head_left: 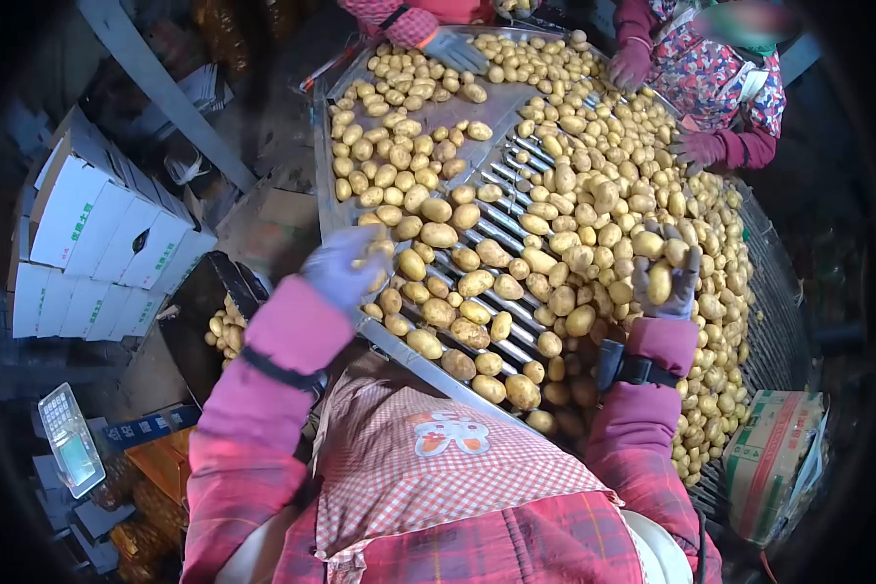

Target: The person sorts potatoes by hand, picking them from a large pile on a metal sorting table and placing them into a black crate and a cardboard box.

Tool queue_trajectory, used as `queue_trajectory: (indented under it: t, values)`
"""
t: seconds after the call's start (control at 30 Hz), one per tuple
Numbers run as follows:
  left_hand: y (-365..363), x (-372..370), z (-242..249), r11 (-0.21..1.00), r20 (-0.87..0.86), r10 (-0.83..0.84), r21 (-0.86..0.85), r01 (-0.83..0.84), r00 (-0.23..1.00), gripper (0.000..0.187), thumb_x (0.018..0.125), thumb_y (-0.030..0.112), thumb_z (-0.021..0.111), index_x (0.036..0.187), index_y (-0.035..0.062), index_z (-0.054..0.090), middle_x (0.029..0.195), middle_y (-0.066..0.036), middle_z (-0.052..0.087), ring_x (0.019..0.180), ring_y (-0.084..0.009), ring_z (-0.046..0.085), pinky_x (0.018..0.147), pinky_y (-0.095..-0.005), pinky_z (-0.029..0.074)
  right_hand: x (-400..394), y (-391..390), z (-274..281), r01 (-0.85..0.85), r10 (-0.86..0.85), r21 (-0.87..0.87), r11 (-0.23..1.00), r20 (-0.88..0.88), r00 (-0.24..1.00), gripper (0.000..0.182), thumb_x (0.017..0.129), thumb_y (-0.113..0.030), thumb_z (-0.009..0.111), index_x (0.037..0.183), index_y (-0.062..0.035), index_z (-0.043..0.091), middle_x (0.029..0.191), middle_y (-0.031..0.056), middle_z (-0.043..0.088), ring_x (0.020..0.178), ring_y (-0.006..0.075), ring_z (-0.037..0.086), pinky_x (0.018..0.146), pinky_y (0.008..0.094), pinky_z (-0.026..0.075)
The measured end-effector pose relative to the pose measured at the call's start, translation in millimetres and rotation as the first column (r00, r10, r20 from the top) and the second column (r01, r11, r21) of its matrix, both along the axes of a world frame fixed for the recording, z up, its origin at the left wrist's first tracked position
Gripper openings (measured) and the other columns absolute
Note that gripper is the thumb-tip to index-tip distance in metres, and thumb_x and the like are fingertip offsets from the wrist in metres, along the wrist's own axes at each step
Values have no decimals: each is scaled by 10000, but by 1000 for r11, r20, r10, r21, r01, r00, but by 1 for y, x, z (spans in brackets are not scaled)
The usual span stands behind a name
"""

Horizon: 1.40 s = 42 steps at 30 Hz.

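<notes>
My right hand, in a grey-purple glove, is palm up with its fingers curled round a potato. More potatoes show right at its fingertips. At the near left rim of the sorting table, my left hand is gloved and smeared by motion. Potatoes lie beside its fingers, and I cannot tell whether it holds one. Between my hands, loose potatoes rest on metal rollers. A thick heap of potatoes spreads along the right side.
Across the table a co-worker's gloved hand reaches among the potatoes. Another person in a patterned top works at the far right. White cartons are stacked at left, near a scale display. A packed carton sits at right.
</notes>
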<state>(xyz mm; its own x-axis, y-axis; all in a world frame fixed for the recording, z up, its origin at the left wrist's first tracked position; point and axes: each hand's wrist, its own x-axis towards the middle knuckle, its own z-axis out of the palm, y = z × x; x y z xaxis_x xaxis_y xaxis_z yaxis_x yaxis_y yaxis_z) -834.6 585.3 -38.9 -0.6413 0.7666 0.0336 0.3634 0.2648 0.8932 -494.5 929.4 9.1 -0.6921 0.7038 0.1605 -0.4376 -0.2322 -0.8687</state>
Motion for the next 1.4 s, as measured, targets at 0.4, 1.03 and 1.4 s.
queue_trajectory:
  t: [0.4, 1.03, 1.4]
  values:
    - [149, 36, 0, 606, -466, -580, -795, -28, 668, 344, 829, 151, 596, 1167, 134, 529, 1178, -130, 479, 996, -300, 622, 745, -470, 515, 46, 33, -61, 200, -579, 637, 745, 467, 669, 475, 952, -415, 466, 1324, -120, 471, 1379, 82, 476, 977, 206, 564, 751, 325, 462]
    - [153, -33, 12, 643, -410, -496, -766, 7, 765, 530, 800, 299, 650, 1264, 80, 518, 1209, -184, 590, 1108, -331, 577, 935, -404, 463, 37, 9, -42, 136, -231, 300, 944, 307, 923, 450, 988, -356, 392, 1380, -136, 407, 1431, -7, 430, 1254, 90, 429, 1071, 393, 368]
    - [97, -42, 23, 824, -372, -194, -563, -55, 908, 479, 853, 303, 570, 1294, 131, 501, 1142, -191, 619, 1060, -345, 601, 909, -426, 470, 50, 40, -59, -178, -24, -586, 791, -320, 947, 572, 972, -507, 387, 1375, -103, 414, 1426, 96, 428, 1202, 204, 480, 833, 345, 507]
